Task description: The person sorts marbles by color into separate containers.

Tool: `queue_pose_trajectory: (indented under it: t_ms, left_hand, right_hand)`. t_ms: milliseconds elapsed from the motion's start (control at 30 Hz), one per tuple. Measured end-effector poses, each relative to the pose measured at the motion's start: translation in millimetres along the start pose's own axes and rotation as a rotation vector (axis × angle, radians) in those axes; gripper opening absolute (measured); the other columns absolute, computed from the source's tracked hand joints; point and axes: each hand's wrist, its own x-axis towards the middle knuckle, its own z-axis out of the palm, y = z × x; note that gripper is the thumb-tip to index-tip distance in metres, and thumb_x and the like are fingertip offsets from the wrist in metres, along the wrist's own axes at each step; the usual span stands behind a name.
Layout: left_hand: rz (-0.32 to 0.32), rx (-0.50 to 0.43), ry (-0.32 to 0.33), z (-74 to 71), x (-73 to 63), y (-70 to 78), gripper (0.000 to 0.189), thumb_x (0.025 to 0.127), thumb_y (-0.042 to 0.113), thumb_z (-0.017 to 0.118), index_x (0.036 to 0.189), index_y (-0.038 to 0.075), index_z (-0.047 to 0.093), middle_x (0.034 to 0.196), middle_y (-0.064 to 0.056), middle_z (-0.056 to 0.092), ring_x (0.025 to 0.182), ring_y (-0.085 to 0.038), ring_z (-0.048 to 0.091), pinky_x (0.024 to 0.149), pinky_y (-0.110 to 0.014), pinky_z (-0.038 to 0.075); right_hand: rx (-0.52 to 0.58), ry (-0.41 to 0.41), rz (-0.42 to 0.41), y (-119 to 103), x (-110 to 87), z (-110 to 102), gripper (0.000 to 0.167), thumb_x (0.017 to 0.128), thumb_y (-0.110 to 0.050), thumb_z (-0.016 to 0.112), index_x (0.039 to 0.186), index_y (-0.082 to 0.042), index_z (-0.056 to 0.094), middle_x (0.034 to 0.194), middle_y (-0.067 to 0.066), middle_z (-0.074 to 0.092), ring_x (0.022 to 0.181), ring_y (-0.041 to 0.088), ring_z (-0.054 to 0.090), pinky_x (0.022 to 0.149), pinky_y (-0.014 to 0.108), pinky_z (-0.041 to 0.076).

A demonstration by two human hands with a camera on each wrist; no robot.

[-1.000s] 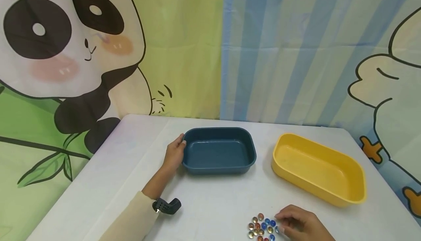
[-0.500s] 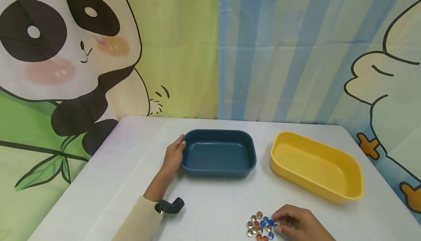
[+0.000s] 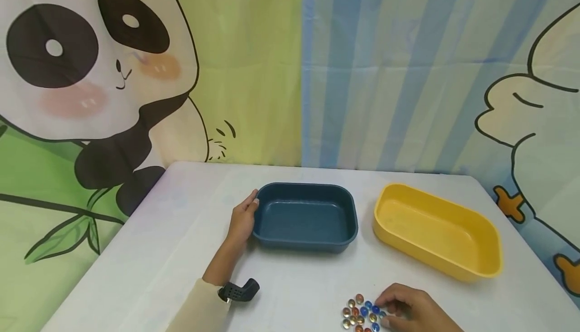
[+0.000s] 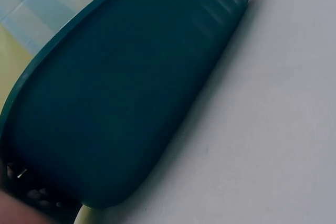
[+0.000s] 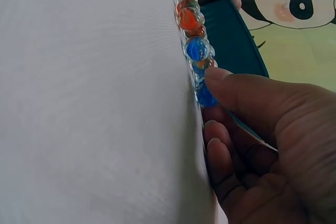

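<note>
Head view: left hand [image 3: 242, 223] grips blue tray [image 3: 304, 221] near yellow tray [image 3: 437, 232], right hand [image 3: 413, 308] pinches a tabletop marble [image 3: 382, 315].

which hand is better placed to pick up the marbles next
Probably the right: the right hand is beside the marbles, its fingers at a blue marble, while the left hand holds the dark blue tray, farther from them.

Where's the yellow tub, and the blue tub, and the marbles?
Yellow tub [image 3: 438, 232]: head view, on its inside floor.
Blue tub [image 3: 305, 220]: head view, on its inside floor.
Marbles [image 3: 364, 311]: head view, on a blue one in the bunch.
</note>
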Motion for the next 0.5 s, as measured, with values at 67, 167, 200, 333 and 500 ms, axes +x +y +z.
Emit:
queue_pose_trajectory:
  t_ms: [67, 167, 200, 333, 500]
  left_hand:
    - [0.007, 0.009, 0.002, 0.7, -1.2, -2.2, 0.046, 0.103, 0.025, 0.044, 0.148, 0.014, 0.042, 0.154, 0.002, 0.033, 0.145, -0.02, 0.021, 0.117, -0.042, 0.017]
    - [0.014, 0.019, 0.004, 1.5, -3.4, -1.9, 0.047, 0.103, 0.025, 0.044, 0.148, 0.014, 0.041, 0.154, 0.002, 0.033, 0.144, -0.019, 0.022, 0.117, -0.041, 0.018]
    - [0.018, 0.02, 0.005, 1.6, -3.8, -1.3, 0.047, 0.103, 0.025, 0.044, 0.148, 0.013, 0.041, 0.154, 0.002, 0.033, 0.144, -0.019, 0.022, 0.117, -0.041, 0.018]
    - [0.026, 0.02, 0.003, 1.5, -3.6, 0.1, 0.047, 0.103, 0.026, 0.044, 0.149, 0.014, 0.041, 0.154, 0.003, 0.033, 0.144, -0.018, 0.021, 0.117, -0.041, 0.017]
    - [0.032, 0.017, 0.003, 1.5, -1.7, -0.6, 0.047, 0.103, 0.025, 0.044, 0.149, 0.013, 0.041, 0.154, 0.002, 0.033, 0.144, -0.019, 0.021, 0.117, -0.042, 0.017]
  right_hand:
    - [0.005, 0.0, 0.015, 0.0, -0.5, 0.5, 0.027, 0.083, -0.02, 0.077, 0.105, -0.009, 0.068, 0.092, 0.003, 0.06, 0.079, 0.021, 0.053, 0.067, 0.025, 0.048]
    - [0.0, -0.007, -0.004, 0.7, -0.5, 0.2, 0.024, 0.083, -0.019, 0.077, 0.103, -0.009, 0.068, 0.091, 0.003, 0.06, 0.077, 0.02, 0.053, 0.067, 0.024, 0.048]
    - [-0.002, -0.007, -0.015, 0.5, -0.4, 0.0, 0.023, 0.084, -0.019, 0.076, 0.103, -0.009, 0.068, 0.091, 0.003, 0.06, 0.077, 0.019, 0.054, 0.066, 0.024, 0.048]
    - [-0.018, 0.003, -0.072, 0.5, -0.2, -0.5, 0.016, 0.086, -0.018, 0.074, 0.098, -0.01, 0.068, 0.092, 0.001, 0.061, 0.076, 0.015, 0.055, 0.066, 0.023, 0.049]
    - [-0.022, 0.012, -0.082, 0.2, -0.2, -1.5, 0.011, 0.087, -0.018, 0.074, 0.096, -0.013, 0.069, 0.097, -0.002, 0.064, 0.078, 0.013, 0.057, 0.071, 0.023, 0.052]
